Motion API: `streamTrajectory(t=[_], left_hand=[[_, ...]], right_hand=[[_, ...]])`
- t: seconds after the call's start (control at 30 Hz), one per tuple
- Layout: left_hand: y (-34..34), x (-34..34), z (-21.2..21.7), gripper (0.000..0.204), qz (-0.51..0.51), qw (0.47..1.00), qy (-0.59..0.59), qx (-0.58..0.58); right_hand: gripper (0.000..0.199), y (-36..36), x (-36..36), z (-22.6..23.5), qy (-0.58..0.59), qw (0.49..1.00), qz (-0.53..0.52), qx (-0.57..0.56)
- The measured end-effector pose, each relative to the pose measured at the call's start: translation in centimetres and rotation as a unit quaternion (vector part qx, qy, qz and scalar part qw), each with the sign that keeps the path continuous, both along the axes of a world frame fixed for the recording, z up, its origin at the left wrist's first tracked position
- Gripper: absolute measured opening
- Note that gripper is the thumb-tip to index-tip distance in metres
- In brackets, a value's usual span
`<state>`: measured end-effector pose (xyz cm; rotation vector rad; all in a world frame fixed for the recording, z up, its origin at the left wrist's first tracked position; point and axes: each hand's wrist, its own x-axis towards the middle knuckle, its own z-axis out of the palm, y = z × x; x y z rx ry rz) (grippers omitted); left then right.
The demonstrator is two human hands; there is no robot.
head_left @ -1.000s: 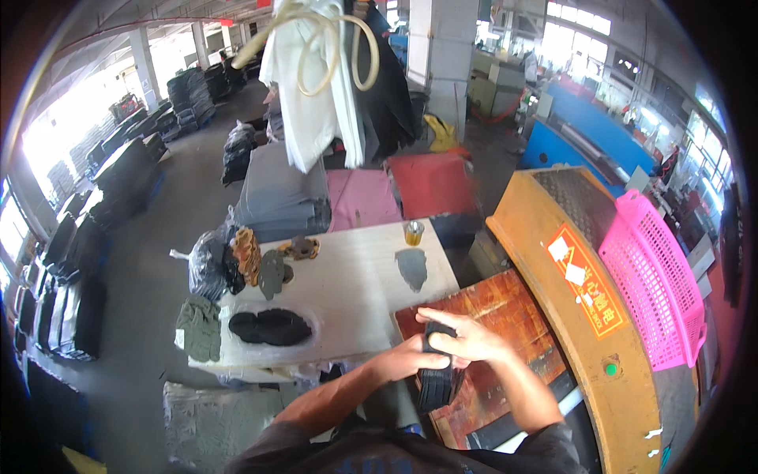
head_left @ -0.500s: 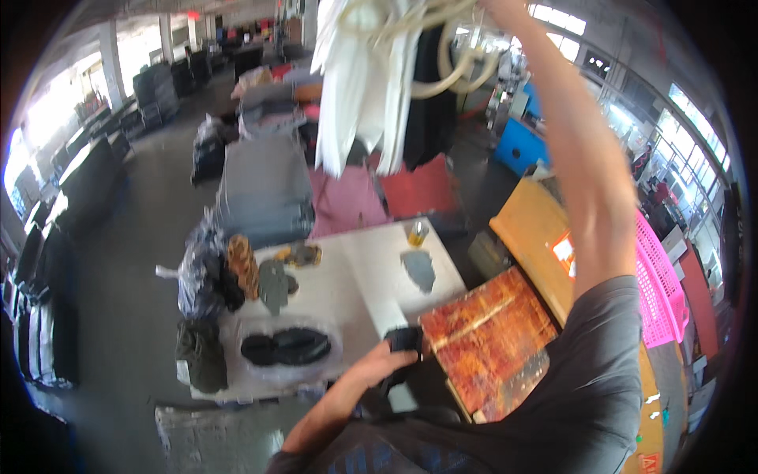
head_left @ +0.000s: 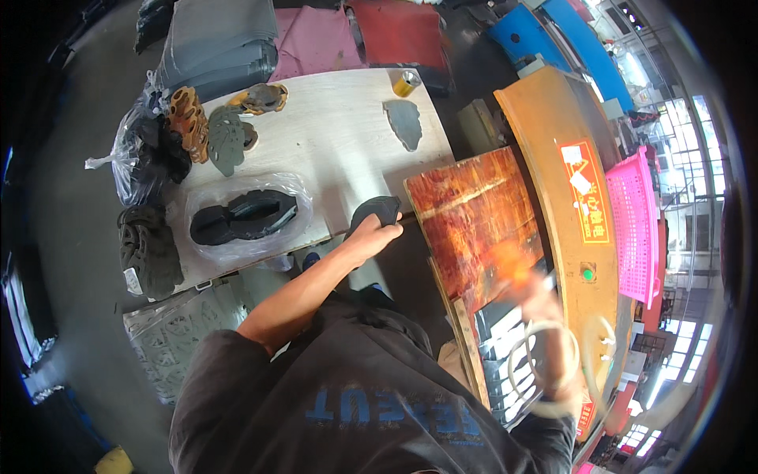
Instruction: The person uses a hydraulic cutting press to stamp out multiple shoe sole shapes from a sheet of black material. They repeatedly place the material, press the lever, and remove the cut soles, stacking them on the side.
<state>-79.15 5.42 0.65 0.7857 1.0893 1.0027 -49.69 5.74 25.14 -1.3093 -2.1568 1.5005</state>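
My left hand is closed on a black, rounded sole-shaped piece at the front right corner of the white table. Over the red-brown marbled board, my right hand is smeared by motion. At its fingers shows an orange tool, too blurred to name more exactly. A cream coiled hose loops around my right forearm. On the table, a pair of black shoe soles lies on clear plastic.
Brown and grey perforated clogs stand at the table's left, with a dark plastic bag. A grey flat piece and a yellow can sit at its far right. An orange machine cabinet and pink basket are on my right.
My right hand has come down from the upper edge to the board, with the cream hose and an orange tool. The view has tilted downward. My left hand still holds the black piece.
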Motion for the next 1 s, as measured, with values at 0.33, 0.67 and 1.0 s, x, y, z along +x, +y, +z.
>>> streamTrajectory(t=[0.33,0.67,1.0], left_hand=[[-5.6,10.0,-2.8,0.043,-0.066,0.818,0.534,0.202],[-14.3,17.2,-3.9,0.03,-0.065,0.894,0.407,0.173],[-18.1,15.0,0.5,0.078,-0.009,0.946,-0.318,-0.054]], right_hand=[[0.036,-4.9,-1.4,3.2,-0.473,0.86,0.102,0.161],[0.037,-11.2,6.4,3.3,-0.431,0.88,0.156,0.123],[0.037,-18.0,15.4,0.3,-0.397,0.903,0.159,0.039]])
